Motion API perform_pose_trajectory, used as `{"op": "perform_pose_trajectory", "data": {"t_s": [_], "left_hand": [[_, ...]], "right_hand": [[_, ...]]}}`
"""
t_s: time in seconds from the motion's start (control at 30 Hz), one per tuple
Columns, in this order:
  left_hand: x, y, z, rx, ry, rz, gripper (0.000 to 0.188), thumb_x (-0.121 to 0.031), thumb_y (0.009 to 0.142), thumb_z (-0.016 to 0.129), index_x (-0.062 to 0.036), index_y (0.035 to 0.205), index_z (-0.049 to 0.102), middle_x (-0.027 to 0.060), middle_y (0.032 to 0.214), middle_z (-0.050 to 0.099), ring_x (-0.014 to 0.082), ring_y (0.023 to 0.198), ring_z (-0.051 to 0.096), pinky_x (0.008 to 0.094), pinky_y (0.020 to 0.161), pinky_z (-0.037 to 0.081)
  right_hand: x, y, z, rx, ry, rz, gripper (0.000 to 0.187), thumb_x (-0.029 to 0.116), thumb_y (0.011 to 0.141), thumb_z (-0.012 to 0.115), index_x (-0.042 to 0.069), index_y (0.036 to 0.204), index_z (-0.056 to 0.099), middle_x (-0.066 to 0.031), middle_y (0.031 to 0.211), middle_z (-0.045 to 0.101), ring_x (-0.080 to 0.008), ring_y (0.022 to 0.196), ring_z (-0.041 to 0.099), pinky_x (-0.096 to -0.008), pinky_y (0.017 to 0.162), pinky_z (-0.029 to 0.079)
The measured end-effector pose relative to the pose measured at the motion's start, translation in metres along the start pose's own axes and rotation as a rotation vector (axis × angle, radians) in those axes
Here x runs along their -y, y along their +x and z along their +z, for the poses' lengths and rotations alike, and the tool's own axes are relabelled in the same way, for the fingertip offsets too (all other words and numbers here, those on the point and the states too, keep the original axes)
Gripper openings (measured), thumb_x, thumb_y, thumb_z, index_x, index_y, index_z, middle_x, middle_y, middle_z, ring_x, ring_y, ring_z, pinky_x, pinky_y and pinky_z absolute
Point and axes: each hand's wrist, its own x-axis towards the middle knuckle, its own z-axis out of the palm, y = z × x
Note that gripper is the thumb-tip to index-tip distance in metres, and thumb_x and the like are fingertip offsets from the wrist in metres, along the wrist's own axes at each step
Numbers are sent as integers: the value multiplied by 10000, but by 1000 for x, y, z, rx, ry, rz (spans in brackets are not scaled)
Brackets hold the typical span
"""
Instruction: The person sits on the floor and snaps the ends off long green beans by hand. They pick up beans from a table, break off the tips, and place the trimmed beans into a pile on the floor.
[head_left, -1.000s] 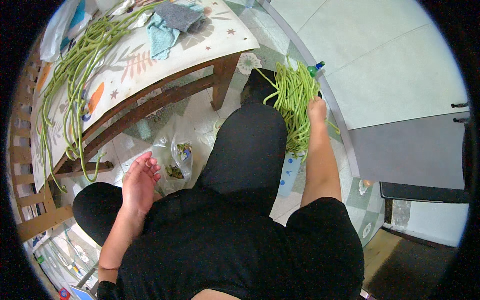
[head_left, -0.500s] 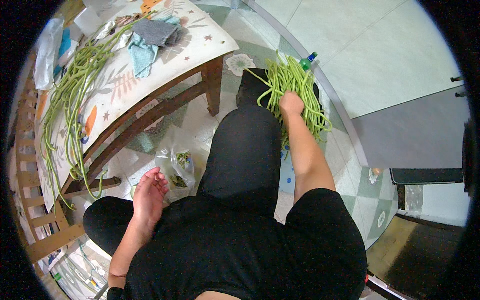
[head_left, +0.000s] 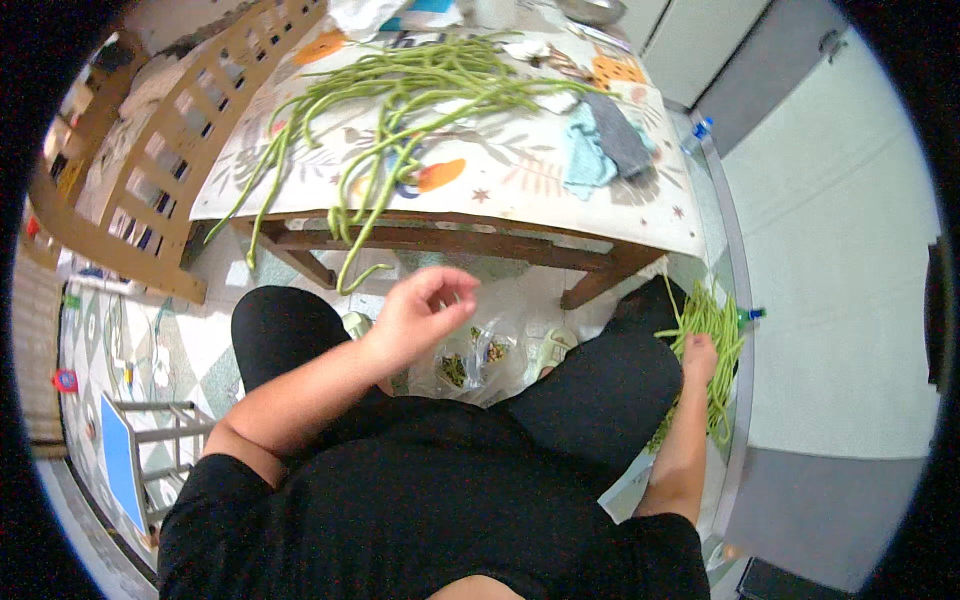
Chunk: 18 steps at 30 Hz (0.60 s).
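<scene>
My right hand (head_left: 699,358) is closed at the pile of long green beans (head_left: 722,325) to the right of my knee, gripping some of them; its fingertips are partly hidden. In front of my body, my left hand (head_left: 425,315) hovers in the air with loosely curled fingers, thumb apart, and nothing visible in it. Below it, between my feet, lies a clear plastic bag (head_left: 498,368) with small green and brownish scraps inside. More long beans (head_left: 400,85) spread across the table ahead, some ends hanging over its near edge.
The table (head_left: 520,200) has a patterned cloth; a grey and light-blue cloth (head_left: 600,150) lies on its right. A wooden slatted rail (head_left: 165,200) stands left, with a blue-topped stool (head_left: 122,460) nearer me. A green bottle (head_left: 750,315) is beside the bean pile.
My view has swung left, bringing the whole table ahead of me. My left hand has risen and moved forward over the bag. The right hand stays at the bean pile.
</scene>
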Motion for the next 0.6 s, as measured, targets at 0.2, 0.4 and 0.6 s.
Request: {"op": "perform_pose_trajectory", "data": {"t_s": [0.2,0.4,0.6], "left_hand": [[-37,58,-72,-478,883,592,76,-95,706,603,-72,778,592,75,779,582,240,671,570,311,612,461],[-10,100,-132,-470,1085,-60,226,-249,747,562,-49,848,578,106,811,581,277,778,562,381,673,436],[-14,96,-138,-542,684,-54,234,-258,777,566,-32,823,527,111,762,591,231,692,572,327,615,436]], "right_hand": [[94,-9,-74,-36,816,-280,179,198,824,535,21,805,558,-12,653,539,-89,584,483,-237,532,400],[211,-92,-123,217,895,-724,87,88,792,551,4,794,571,-10,652,543,-67,568,478,-207,528,405],[285,-133,-129,696,981,-772,113,107,813,526,4,813,572,-14,636,539,-74,558,484,-200,525,398]]}}
